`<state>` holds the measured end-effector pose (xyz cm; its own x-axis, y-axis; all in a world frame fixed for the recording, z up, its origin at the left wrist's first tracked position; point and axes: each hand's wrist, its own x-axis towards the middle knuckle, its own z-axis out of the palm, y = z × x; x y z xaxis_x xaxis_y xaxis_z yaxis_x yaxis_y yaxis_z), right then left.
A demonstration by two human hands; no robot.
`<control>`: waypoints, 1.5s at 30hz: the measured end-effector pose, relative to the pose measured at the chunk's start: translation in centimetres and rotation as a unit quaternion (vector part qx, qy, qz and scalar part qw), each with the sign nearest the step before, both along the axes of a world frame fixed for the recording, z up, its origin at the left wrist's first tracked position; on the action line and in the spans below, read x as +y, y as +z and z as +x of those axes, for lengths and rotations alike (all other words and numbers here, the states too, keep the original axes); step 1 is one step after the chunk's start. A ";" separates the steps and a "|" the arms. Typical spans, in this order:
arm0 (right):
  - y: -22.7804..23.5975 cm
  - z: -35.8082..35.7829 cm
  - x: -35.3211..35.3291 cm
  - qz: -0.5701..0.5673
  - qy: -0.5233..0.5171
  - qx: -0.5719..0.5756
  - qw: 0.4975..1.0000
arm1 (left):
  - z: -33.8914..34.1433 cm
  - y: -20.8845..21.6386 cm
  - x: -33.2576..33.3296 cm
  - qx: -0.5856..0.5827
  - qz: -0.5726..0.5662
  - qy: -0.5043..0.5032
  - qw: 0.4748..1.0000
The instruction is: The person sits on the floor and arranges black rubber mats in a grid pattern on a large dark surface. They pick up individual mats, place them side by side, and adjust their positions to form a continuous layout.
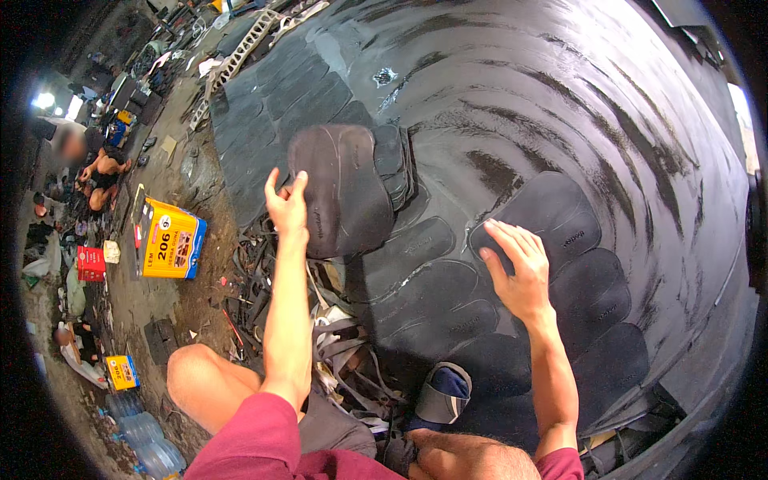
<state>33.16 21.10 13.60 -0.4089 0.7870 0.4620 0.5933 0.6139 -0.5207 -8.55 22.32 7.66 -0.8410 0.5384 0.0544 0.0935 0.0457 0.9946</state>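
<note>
My left hand (286, 206) is at the left edge of a brownish-black, rounded rubbery panel (340, 192), its thumb and fingers apart. This panel overlaps a stack of similar dark pieces (392, 164). I cannot tell whether the thumb touches its edge. Over on the right, my right hand (518, 268) has its fingers stretched out above the near-left end of a black rounded panel (552, 214). More such panels (592, 292) lie overlapping below it, and others (424, 248) lie between my hands.
A large curved, dark, streaked sheet (496, 104) fills the right side. Left are a yellow-and-blue can (172, 240), dark strip scraps (248, 268) and clear plastic bottles (148, 440). My sandalled foot (444, 392) is below. Another person (100, 168) sits far left.
</note>
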 end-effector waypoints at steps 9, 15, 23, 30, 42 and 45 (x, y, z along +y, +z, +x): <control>8.9 -7.9 7.5 0.021 0.037 0.218 0.975 | 8.0 11.8 -5.5 -0.302 0.092 -0.388 0.866; 4.5 -5.8 5.0 0.187 -0.015 0.155 0.970 | 15.8 11.5 -5.1 -0.522 0.064 -0.277 0.804; 4.9 -1.1 -1.9 0.157 -0.067 0.149 0.974 | 16.3 6.8 -4.7 -0.549 -0.066 -0.296 0.778; 12.5 11.9 -10.8 0.030 0.041 0.405 0.913 | 1.1 2.2 3.0 -0.272 0.027 -0.072 0.959; 13.6 12.8 -9.8 0.169 -0.199 0.036 0.965 | 2.1 -0.8 12.4 0.580 0.011 -0.269 0.769; 12.4 12.0 -9.1 0.170 -0.184 0.072 0.965 | 3.9 -1.0 13.5 0.547 -0.053 -0.504 0.667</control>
